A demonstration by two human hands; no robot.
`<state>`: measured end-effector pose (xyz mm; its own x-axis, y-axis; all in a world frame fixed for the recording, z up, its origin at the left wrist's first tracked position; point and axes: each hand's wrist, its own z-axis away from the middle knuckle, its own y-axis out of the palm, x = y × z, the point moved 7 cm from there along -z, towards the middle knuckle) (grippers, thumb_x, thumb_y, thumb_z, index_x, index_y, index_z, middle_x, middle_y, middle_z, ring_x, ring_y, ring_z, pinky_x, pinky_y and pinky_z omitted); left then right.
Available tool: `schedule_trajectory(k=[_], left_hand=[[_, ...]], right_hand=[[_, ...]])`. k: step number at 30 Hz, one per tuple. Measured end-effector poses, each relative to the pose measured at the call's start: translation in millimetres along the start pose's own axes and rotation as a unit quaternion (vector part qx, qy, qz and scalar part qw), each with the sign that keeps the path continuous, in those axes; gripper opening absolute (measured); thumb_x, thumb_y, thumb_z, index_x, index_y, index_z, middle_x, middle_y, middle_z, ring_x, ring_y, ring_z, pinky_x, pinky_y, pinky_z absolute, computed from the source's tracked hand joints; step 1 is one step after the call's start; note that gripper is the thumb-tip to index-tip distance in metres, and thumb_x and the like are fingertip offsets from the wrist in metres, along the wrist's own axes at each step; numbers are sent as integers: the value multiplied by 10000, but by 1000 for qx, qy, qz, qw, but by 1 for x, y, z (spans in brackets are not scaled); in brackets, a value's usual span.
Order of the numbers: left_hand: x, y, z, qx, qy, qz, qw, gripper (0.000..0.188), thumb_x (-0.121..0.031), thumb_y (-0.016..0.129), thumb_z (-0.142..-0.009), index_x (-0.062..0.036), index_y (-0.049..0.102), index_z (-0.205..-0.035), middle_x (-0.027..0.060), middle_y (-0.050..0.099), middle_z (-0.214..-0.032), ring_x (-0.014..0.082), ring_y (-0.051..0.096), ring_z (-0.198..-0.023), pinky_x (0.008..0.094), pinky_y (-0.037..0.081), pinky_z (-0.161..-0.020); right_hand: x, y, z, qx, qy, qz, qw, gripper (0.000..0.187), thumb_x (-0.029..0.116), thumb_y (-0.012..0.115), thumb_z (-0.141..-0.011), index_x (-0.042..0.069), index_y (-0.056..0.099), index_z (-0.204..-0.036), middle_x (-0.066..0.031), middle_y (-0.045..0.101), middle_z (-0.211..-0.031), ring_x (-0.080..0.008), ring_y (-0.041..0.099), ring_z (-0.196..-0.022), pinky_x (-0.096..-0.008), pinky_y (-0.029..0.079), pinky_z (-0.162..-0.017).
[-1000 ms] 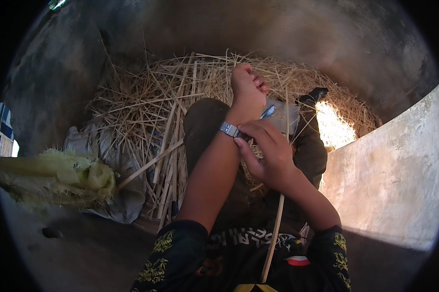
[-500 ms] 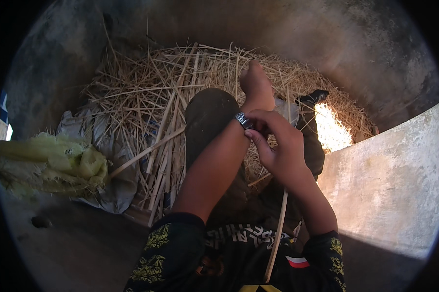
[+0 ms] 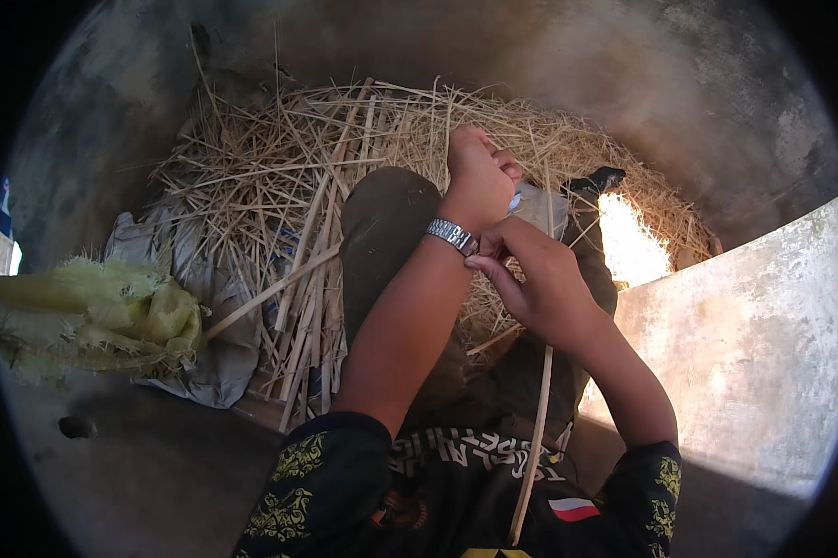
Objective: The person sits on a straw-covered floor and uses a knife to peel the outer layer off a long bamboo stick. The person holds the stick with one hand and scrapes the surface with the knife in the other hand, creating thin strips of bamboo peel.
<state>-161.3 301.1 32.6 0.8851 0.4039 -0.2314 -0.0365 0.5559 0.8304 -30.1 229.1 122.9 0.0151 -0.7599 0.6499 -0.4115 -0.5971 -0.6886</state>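
Note:
My left hand [image 3: 475, 177] is raised in front of me, its fingers curled in a loose fist with nothing seen in them. A silver metal-link wristwatch [image 3: 451, 233] sits around my left wrist. My right hand [image 3: 537, 279] pinches the watch's band at the right side, thumb and fingers pressed together there. A long pale bamboo strip [image 3: 533, 446] runs up from my lap and passes behind my right hand. Its upper part shows again beyond the fingers.
Dry straw and thin strips [image 3: 251, 172] lie heaped ahead. At left are a frayed yellow-green sack [image 3: 131, 307] and a crumpled grey sheet [image 3: 228, 363]. A concrete wall [image 3: 725, 344] stands at right beside a bright sunlit patch [image 3: 633, 240]. My dark-trousered knee [image 3: 391, 214] is below my left forearm.
My left hand has turned, so its curled fingers and more of the watch band show. The right hand stays at the watch; its elbow has swung outward to the right.

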Motion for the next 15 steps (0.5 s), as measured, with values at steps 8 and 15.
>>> schedule_trajectory(k=[8,15], left_hand=[[-4,11,2,1,-57,107,993,241,-99,454,-865,-138,310,-676,-20,294,-567,137,295,-456,306,253,-504],[-5,15,3,3,-39,93,995,215,-98,460,-866,-136,330,-700,-24,308,-573,134,307,-456,307,253,-493]], right_hand=[[17,2,19,-160,-52,74,983,310,16,745,-807,-19,585,-1071,-147,617,-962,-297,630,-856,-383,524,-770],[12,2,22,-172,-74,52,981,301,8,733,-818,-32,577,-1072,-150,610,-944,-280,632,-818,-373,529,-737]])
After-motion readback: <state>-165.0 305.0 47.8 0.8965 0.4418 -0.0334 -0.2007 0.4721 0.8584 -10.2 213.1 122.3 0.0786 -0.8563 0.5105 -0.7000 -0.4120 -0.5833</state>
